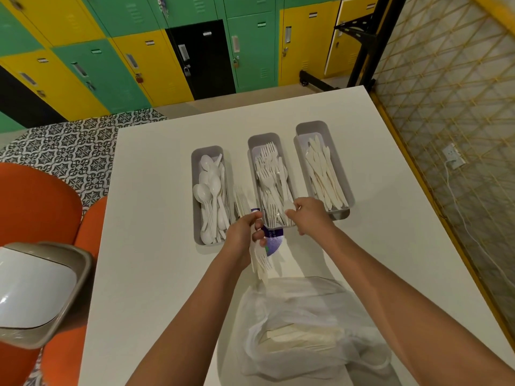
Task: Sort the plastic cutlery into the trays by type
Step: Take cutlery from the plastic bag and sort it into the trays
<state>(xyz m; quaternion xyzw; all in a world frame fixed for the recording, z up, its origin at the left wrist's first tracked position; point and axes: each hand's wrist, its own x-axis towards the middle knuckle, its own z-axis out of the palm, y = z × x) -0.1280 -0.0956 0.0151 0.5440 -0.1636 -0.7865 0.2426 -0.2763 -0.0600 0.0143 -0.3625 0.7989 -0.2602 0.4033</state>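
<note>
Left hand clenched round a bundle of white forks, just near of the fork tray. Right hand pinching one white piece at that tray's near end. Spoon tray left, knife tray right, on the white table.

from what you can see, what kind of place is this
Probably a staff break room or locker area: padlocked lockers in green, yellow and black, patterned floor tiles, a white table with trays of cutlery.

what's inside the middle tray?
White plastic forks fill the middle tray, tines mostly toward the far end. The right hand covers its near end, so whatever it pinches there and the tray floor are hidden.
</note>
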